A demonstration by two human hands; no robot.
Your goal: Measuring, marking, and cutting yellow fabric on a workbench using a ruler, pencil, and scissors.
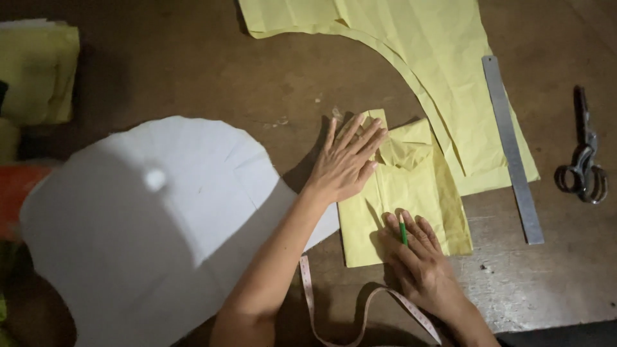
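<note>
White paper pattern [148, 218] covers a dim brown table [193, 71].

The scene is dim, with warm, uneven light. The brightest patch is a glare spot on the white paper pattern [154, 212], far to the left of the fingers [360, 138] of the left hand [344, 167]. This hand throws a soft shadow to its left on the brown table [205, 71]. Under the right hand [418, 257] the shadow is darker. Beyond the fingertips the yellow fabric [443, 71] is moderately lit. The corners fall into darkness. The focus is slightly soft everywhere, and the scissors [583, 160] look a bit blurred.
</note>
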